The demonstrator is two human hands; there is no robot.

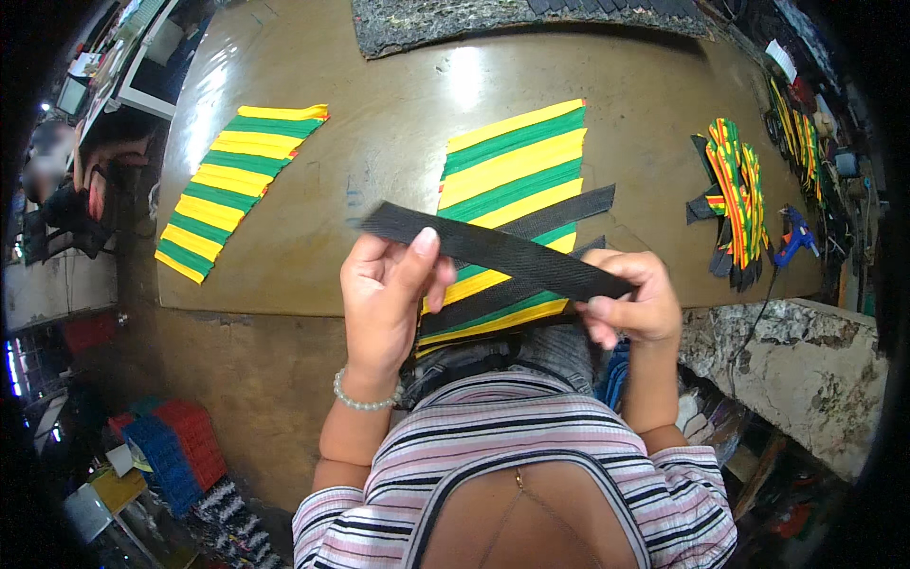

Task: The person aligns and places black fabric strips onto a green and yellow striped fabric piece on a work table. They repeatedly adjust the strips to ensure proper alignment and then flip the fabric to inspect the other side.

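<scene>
A flat black webbing strap [502, 248] is stretched between my hands, tilted down toward the right. Near its left end my left hand [391, 284] pinches it, thumb on top. Close to the other end my right hand [633, 296] grips it between thumb and fingers. Beneath the strap lies a stack of green and yellow striped fabric strips [517, 161], partly hidden by the strap and my hands. More black straps [569, 211] rest across that stack.
Another striped fabric stack [223, 194] lies at the table's left. On the right are a bundle of patterned strips [735, 194] and a blue glue gun [794, 237] with its cord. A grey rough mat [531, 24] sits along the far edge of the brown table [379, 114].
</scene>
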